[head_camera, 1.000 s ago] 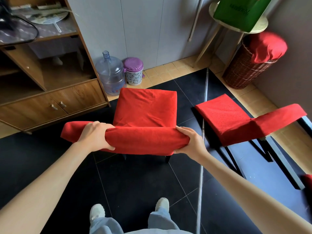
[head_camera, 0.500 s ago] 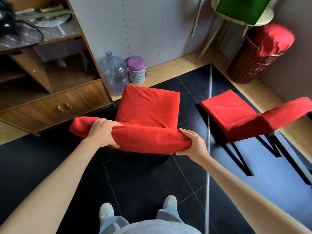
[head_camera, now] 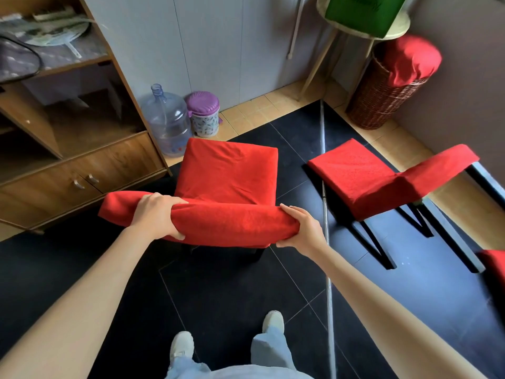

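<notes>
A chair in a red fabric cover (head_camera: 226, 176) stands on the black floor right in front of me, its backrest toward me. My left hand (head_camera: 158, 214) grips the cover over the top of the backrest near its left end, bunching the cloth. At the backrest's right end my right hand (head_camera: 302, 228) holds the cover, thumb underneath and fingers on top. A loose flap of cover sticks out left of my left hand.
A second red-covered chair (head_camera: 382, 179) stands to the right. A thin metal pole (head_camera: 325, 203) lies on the floor between the chairs. Behind are a wooden cabinet (head_camera: 82, 170), a water jug (head_camera: 168, 121), a purple-lidded bin (head_camera: 203, 113), a wicker basket (head_camera: 379, 97) with red cloth, and a stool.
The view has shifted a little, so the chair sits further right in frame. Both hands keep their grip on the backrest cover.
</notes>
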The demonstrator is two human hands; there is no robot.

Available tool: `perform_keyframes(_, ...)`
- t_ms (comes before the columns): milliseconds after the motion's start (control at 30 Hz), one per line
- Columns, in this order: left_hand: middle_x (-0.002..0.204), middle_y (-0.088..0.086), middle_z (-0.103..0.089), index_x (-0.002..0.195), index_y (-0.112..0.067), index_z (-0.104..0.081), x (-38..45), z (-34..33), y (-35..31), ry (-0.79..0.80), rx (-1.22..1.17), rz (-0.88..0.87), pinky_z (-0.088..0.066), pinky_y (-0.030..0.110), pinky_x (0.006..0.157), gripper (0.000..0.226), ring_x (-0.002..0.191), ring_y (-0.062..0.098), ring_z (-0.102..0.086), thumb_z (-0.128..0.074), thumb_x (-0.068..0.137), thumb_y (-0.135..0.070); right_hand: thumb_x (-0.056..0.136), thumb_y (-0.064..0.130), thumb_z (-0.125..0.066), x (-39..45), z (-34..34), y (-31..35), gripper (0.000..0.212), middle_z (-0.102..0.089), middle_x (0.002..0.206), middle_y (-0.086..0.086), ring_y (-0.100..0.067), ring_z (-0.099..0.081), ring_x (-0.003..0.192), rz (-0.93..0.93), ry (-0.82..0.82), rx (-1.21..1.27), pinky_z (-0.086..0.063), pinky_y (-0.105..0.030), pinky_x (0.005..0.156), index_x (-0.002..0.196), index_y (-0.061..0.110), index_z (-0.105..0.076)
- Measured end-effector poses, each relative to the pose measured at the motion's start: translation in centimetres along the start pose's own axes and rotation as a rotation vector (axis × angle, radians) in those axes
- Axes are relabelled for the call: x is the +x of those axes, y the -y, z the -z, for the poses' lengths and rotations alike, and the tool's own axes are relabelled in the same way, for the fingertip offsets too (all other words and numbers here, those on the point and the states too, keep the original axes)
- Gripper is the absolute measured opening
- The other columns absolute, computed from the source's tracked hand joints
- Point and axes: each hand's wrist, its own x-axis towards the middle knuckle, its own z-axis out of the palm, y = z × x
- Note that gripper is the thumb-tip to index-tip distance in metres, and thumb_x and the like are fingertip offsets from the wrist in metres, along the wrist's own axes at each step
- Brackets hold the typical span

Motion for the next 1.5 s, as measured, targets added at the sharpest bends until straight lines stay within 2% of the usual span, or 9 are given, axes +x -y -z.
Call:
perform_keyframes(433, 0.125, -0.003, -0.062, 0.133, -0.034, -0.051, 0.8, -1.4, 1.4, -0.027, 0.021, -0.134, -0.036, 0.04, 0.1, 0.097, 0.118, 0.024, -0.053, -0.082, 0.048, -0.065, 0.06, 0.022, -0.09, -1.8, -1.1, 0.9, 0.1, -0.053, 0.134, -0.005, -0.024, -0.047, 0.124, -0.155, -0.118, -0.013, -0.041, -0.033, 0.097, 0.144, 0.032, -0.038)
perform_keyframes(633, 0.14, -0.002, -0.052, 0.142, -0.038, -0.041, 1.8, 0.0, 0.2, 0.104, -0.288, -0.085, -0.032, 0.046, 0.109, 0.097, 0.13, 0.026, -0.045, -0.075, 0.057, -0.072, 0.059, 0.023, -0.088, -3.6, -1.3, 1.0, 0.101, -0.054, 0.134, 0.0, -0.02, -0.049, 0.123, -0.227, -0.223, 0.147, -0.043, -0.028, 0.093, 0.145, 0.036, -0.036)
perform_keyframes(733, 0.138, -0.005, -0.053, 0.141, -0.036, -0.042, 2.6, 1.1, -2.8, 0.084, -0.376, -0.124, -0.031, 0.049, 0.111, 0.091, 0.13, 0.025, -0.045, -0.076, 0.062, -0.067, 0.058, 0.021, -0.09, -4.3, 0.6, 0.1, 0.102, -0.056, 0.129, -0.001, -0.023, -0.062, 0.101, -0.222, -0.24, 0.214, -0.054, -0.031, 0.078, 0.144, 0.039, -0.038)
perform_keyframes(900, 0.133, -0.006, -0.057, 0.138, -0.036, -0.046, 5.2, 2.5, -11.2, 0.036, -0.414, -0.19, -0.032, 0.049, 0.11, 0.083, 0.128, 0.023, -0.048, -0.075, 0.066, -0.063, 0.06, 0.02, -0.09, -4.5, 6.3, -3.3, 0.102, -0.049, 0.138, -0.003, -0.022, -0.057, 0.114, -0.248, -0.223, 0.254, -0.048, -0.026, 0.077, 0.145, 0.038, -0.037)
perform_keyframes(1033, 0.131, -0.007, -0.059, 0.137, -0.038, -0.047, 7.7, 2.3, -17.7, 0.06, -0.393, -0.198, -0.029, 0.047, 0.11, 0.08, 0.128, 0.023, -0.047, -0.074, 0.066, -0.064, 0.061, 0.02, -0.09, -4.3, 11.0, -7.6, 0.1, -0.051, 0.13, 0.0, -0.015, -0.057, 0.1, -0.262, -0.207, 0.241, -0.045, -0.015, 0.068, 0.145, 0.036, -0.037)
perform_keyframes(1167, 0.127, -0.008, -0.061, 0.135, -0.039, -0.048, 10.2, 1.4, -23.1, 0.046, -0.408, -0.162, -0.028, 0.046, 0.106, 0.077, 0.126, 0.023, -0.049, -0.074, 0.067, -0.063, 0.061, 0.022, -0.089, -3.3, 15.9, -12.7, 0.098, -0.052, 0.124, 0.004, -0.015, -0.057, 0.101, -0.295, -0.194, 0.215, -0.05, -0.028, 0.082, 0.144, 0.037, -0.039)
perform_keyframes(1267, 0.127, -0.007, -0.061, 0.135, -0.038, -0.049, 11.6, 0.6, -25.7, 0.051, -0.399, -0.132, -0.029, 0.046, 0.106, 0.076, 0.125, 0.024, -0.049, -0.074, 0.068, -0.063, 0.06, 0.024, -0.09, -1.5, 18.8, -15.8, 0.098, -0.054, 0.129, -0.004, -0.018, -0.059, 0.094, -0.323, -0.186, 0.179, -0.051, -0.031, 0.084, 0.144, 0.036, -0.039)
perform_keyframes(1433, 0.125, -0.008, -0.062, 0.134, -0.037, -0.05, 14.6, 0.6, -27.8, 0.05, -0.406, -0.061, -0.03, 0.046, 0.106, 0.074, 0.125, 0.023, -0.05, -0.075, 0.068, -0.06, 0.061, 0.026, -0.09, 2.6, 21.2, -18.9, 0.098, -0.054, 0.131, -0.004, -0.02, -0.06, 0.104, -0.315, -0.138, 0.154, -0.054, -0.033, 0.082, 0.144, 0.034, -0.039)
perform_keyframes(1500, 0.125, -0.007, -0.062, 0.134, -0.037, -0.05, 16.5, 0.9, -28.0, 0.046, -0.412, -0.042, -0.03, 0.046, 0.107, 0.074, 0.124, 0.023, -0.05, -0.076, 0.069, -0.059, 0.061, 0.027, -0.089, 4.8, 21.9, -19.7, 0.098, -0.053, 0.135, -0.006, -0.023, -0.058, 0.113, -0.298, -0.114, 0.128, -0.049, -0.036, 0.094, 0.145, 0.031, -0.039)
